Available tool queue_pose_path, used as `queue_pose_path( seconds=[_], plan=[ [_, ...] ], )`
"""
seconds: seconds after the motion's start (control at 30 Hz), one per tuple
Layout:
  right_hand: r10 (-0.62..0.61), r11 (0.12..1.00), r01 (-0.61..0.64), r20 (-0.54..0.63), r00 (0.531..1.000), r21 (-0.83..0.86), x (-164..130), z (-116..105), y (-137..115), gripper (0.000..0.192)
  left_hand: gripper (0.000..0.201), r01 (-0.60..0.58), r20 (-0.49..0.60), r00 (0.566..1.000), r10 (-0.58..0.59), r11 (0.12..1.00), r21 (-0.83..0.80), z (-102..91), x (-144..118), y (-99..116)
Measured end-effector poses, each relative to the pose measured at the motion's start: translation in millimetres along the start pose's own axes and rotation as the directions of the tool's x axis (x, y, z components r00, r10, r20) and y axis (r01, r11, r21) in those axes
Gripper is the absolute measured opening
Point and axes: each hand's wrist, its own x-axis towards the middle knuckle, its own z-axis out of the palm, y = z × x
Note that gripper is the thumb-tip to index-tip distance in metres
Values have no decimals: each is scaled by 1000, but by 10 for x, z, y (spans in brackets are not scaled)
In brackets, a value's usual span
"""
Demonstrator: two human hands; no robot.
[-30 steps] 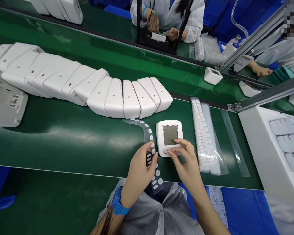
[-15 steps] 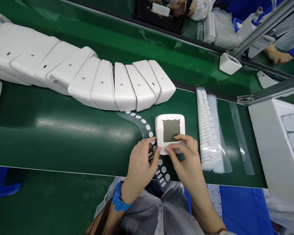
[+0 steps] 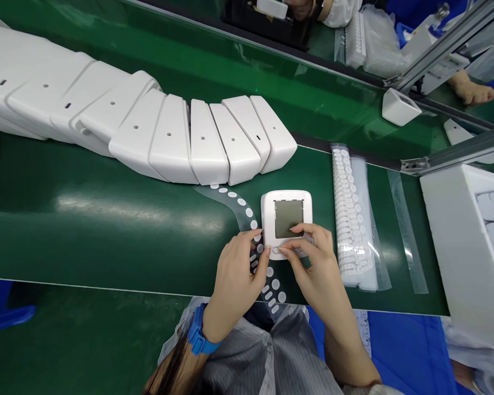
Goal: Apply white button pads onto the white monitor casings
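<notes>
A white monitor (image 3: 267, 219) with a square grey screen lies face up on the green bench in front of me. My left hand (image 3: 239, 269) is closed at its lower left edge, thumb against the corner by an oval button. Over the monitor's lower front is my right hand (image 3: 316, 260), thumb and index finger pinched together beside that button. Whatever sits between those fingertips is too small to make out. Beneath my left hand runs a clear strip of white round and oval stickers (image 3: 241, 202), partly covered by the hand.
A long row of white housings (image 3: 168, 137) leans along the back left. Clear sheets of white stickers (image 3: 346, 214) and a clear strip (image 3: 407, 236) lie to the right. A white foam box (image 3: 448, 219) stands at the right end. Co-workers' hands show beyond the partition.
My view has shifted slightly, so the row of housings sits a little further left. Both hands keep nearly the same place on the monitor.
</notes>
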Motion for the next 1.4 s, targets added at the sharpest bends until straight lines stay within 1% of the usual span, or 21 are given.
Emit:
queue_pose_path(
  seconds=[0.3, 0.5, 0.73, 1.1, 1.27, 1.4],
  plan=[
    [-22, 1000, 23, 36, 999, -11, 31, -9, -32, 11, 22, -6, -2, 1000, 6, 1000, 0, 4, -3, 0],
    [-17, 1000, 19, 83, 996, -23, 44, -35, -41, 12, 21, -7, 7, 1000, 7, 1000, -1, -9, 0, 5],
    [-54, 998, 56, 65, 996, -32, 47, -26, -24, 11, 22, -10, -9, 1000, 10, 1000, 8, -1, -1, -1],
    [-56, 998, 58, 46, 997, -29, 39, -15, -16, 10, 23, -16, -9, 1000, 16, 1000, 22, 9, 6, 0],
    [-60, 997, 62, 48, 997, -36, 33, -16, -25, 10, 26, 0, -17, 1000, 1, 999, 50, 27, 5, 15],
    [-41, 999, 43, 61, 997, -23, 25, -18, -31, 11, 26, 1, -21, 1000, 1, 998, 61, 31, 11, 21]
  ],
)
